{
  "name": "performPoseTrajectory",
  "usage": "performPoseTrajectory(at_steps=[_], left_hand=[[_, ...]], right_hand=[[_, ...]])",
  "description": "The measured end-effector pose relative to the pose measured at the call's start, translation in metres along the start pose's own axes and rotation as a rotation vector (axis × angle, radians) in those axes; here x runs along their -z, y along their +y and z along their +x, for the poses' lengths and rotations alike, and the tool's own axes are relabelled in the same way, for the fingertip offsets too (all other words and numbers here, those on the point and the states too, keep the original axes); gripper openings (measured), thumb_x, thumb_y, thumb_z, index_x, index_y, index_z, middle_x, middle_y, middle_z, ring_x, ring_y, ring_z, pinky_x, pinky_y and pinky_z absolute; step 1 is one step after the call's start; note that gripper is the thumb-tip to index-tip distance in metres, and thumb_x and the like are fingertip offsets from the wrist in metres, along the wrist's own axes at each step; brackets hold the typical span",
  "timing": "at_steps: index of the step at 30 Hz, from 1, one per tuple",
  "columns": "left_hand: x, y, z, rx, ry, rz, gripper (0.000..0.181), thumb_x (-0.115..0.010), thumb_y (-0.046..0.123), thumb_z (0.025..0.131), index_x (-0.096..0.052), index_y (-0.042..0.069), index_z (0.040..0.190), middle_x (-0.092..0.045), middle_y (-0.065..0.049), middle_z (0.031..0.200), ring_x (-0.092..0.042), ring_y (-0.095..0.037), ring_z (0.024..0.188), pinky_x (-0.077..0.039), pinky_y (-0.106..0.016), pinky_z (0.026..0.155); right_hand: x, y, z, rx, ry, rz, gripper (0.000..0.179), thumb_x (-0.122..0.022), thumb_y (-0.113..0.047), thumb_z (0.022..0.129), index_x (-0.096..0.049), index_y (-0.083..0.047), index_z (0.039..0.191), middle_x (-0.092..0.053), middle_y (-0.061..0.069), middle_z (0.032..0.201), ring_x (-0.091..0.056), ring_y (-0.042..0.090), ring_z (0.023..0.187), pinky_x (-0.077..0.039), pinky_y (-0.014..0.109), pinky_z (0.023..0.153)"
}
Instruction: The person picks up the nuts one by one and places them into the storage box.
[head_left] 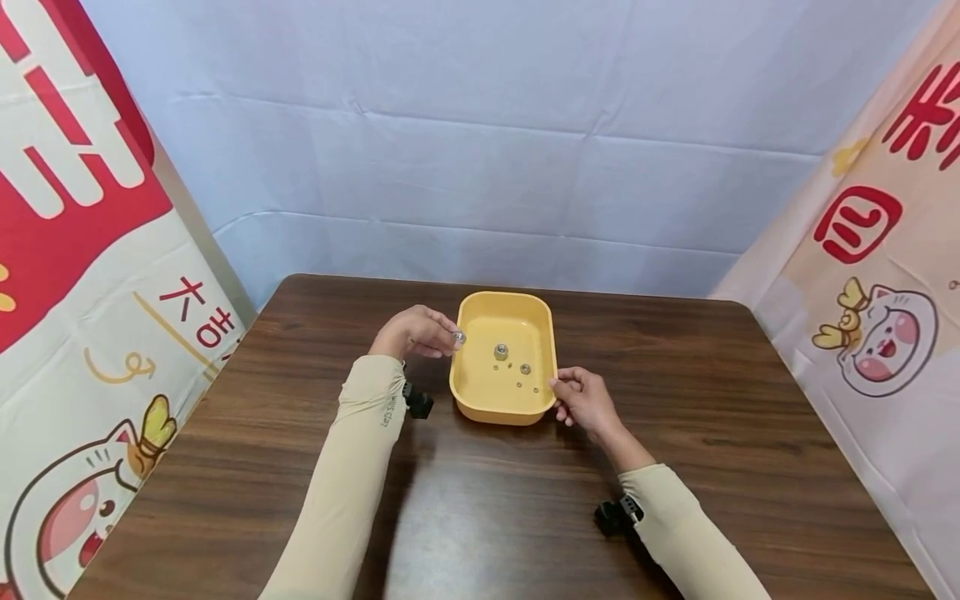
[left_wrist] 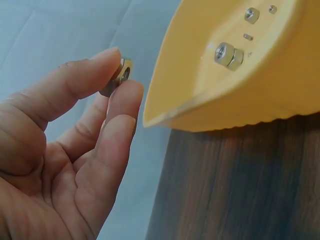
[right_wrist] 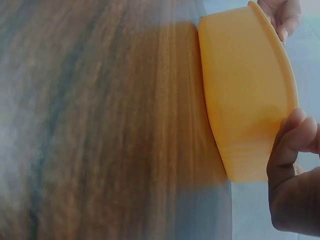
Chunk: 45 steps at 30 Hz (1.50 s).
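Note:
My left hand (head_left: pixel 422 331) pinches a shiny metal hex nut (left_wrist: pixel 121 77) between thumb and fingertips, at the left rim of a yellow plastic tray (head_left: pixel 504 414). My right hand (head_left: pixel 588 402) grips the tray's near right rim, thumb at the edge and fingers curled against the outer wall. Inside the tray stands a large metal nut (head_left: pixel 501 352); in the left wrist view it looks like two stacked together. A smaller nut (head_left: pixel 525 369) lies to its right, with several tiny metal pieces (head_left: pixel 519 385) scattered around.
The tray stands on a dark wood-grain table (head_left: pixel 480 500), towards its far edge. A pale cloth backdrop (head_left: pixel 480 167) hangs behind the table. Printed cloths with red characters and cartoon figures (head_left: pixel 885 342) hang at both sides.

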<state>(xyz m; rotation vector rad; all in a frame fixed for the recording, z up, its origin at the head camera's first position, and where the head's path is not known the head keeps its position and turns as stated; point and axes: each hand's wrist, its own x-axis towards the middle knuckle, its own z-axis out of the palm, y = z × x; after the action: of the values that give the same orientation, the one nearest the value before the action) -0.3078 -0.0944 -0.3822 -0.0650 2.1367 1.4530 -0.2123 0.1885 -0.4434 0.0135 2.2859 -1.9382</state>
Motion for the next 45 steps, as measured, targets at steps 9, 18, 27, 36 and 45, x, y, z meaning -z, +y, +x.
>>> performPoseTrajectory(at_steps=[9, 18, 27, 36, 45], left_hand=[[-0.018, 0.010, 0.011, 0.013, 0.008, 0.042, 0.022, -0.076, 0.001, 0.074, -0.066, 0.003, 0.094, -0.067, -0.007, 0.076, -0.062, -0.015, 0.065, -0.054, -0.026, 0.059], [-0.058, 0.011, 0.015, -0.017, 0.056, 0.145, 0.019, -0.072, -0.004, 0.075, -0.067, -0.002, 0.093, -0.066, -0.009, 0.073, -0.062, -0.017, 0.061, -0.056, -0.034, 0.069], [-0.085, 0.013, 0.026, 0.043, 0.106, 0.337, 0.014, -0.077, 0.003, 0.073, -0.069, 0.005, 0.085, -0.066, -0.008, 0.066, -0.063, -0.016, 0.057, -0.057, -0.031, 0.062], [-0.076, 0.017, 0.023, 0.057, 0.104, 0.280, 0.010, -0.073, -0.001, 0.076, -0.069, 0.001, 0.085, -0.065, -0.011, 0.069, -0.062, -0.019, 0.058, -0.056, -0.030, 0.059], [-0.069, 0.016, 0.021, 0.030, 0.084, 0.251, 0.009, -0.072, 0.003, 0.078, -0.069, 0.001, 0.086, -0.064, -0.011, 0.071, -0.062, -0.019, 0.060, -0.056, -0.030, 0.060]], right_hand=[[0.000, 0.013, 0.008, 0.009, 0.023, -0.022, 0.031, -0.055, -0.006, 0.093, -0.047, 0.014, 0.115, -0.056, 0.009, 0.065, -0.051, 0.012, 0.043, -0.042, 0.021, 0.035], [-0.001, 0.019, 0.002, -0.014, 0.047, -0.017, 0.028, -0.055, -0.007, 0.093, -0.048, 0.012, 0.113, -0.055, 0.009, 0.063, -0.051, 0.013, 0.042, -0.042, 0.021, 0.035], [0.002, 0.020, 0.001, -0.009, 0.053, -0.023, 0.030, -0.055, -0.007, 0.093, -0.048, 0.012, 0.115, -0.054, 0.009, 0.064, -0.051, 0.013, 0.043, -0.042, 0.021, 0.035], [0.001, 0.015, 0.003, 0.005, 0.049, -0.020, 0.029, -0.055, -0.007, 0.093, -0.049, 0.011, 0.115, -0.055, 0.009, 0.065, -0.051, 0.013, 0.043, -0.042, 0.020, 0.035], [0.002, 0.016, 0.004, 0.008, 0.043, -0.027, 0.029, -0.055, -0.007, 0.093, -0.048, 0.012, 0.115, -0.055, 0.008, 0.064, -0.051, 0.013, 0.042, -0.042, 0.020, 0.035]])
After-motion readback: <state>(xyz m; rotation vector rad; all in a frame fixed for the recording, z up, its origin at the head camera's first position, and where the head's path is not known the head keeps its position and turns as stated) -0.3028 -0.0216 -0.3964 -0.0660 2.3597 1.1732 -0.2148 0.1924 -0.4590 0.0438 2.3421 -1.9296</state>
